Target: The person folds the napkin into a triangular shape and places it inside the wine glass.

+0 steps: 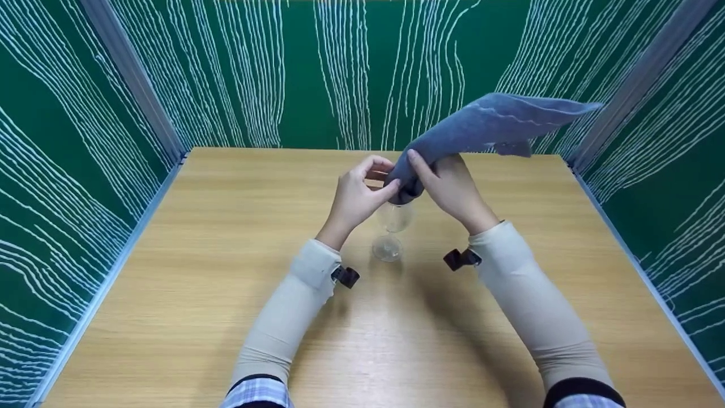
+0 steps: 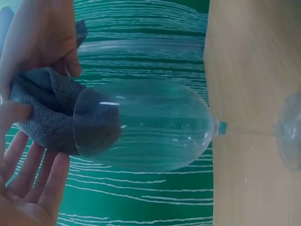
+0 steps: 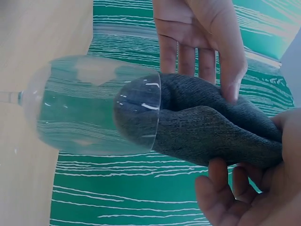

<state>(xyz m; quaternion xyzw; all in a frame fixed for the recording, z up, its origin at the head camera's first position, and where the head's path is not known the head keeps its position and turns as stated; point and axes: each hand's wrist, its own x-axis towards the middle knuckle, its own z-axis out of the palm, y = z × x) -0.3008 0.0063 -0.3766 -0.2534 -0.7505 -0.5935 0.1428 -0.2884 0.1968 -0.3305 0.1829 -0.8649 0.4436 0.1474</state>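
Note:
A clear wine glass point(image 1: 395, 218) stands upright on the table, its round foot in plain sight. One end of a grey cloth point(image 1: 470, 127) is bunched inside the glass's mouth; the rest rises to the upper right and fans out loosely. My right hand point(image 1: 456, 190) grips the cloth above the rim, thumb along its near side. My left hand point(image 1: 359, 192) holds the bunched part loosely at its left, the thumb on the cloth and the fingers on the other side. In the right wrist view, those fingers are partly hidden by the cloth point(image 3: 202, 122).
The glass and hands are over the middle of a light wooden table point(image 1: 226, 272). Green panels point(image 1: 300, 73) with wavy white lines enclose it at the back and sides, joined by grey corner posts point(image 1: 136, 73). A small black device point(image 1: 346, 277) sits on each wrist.

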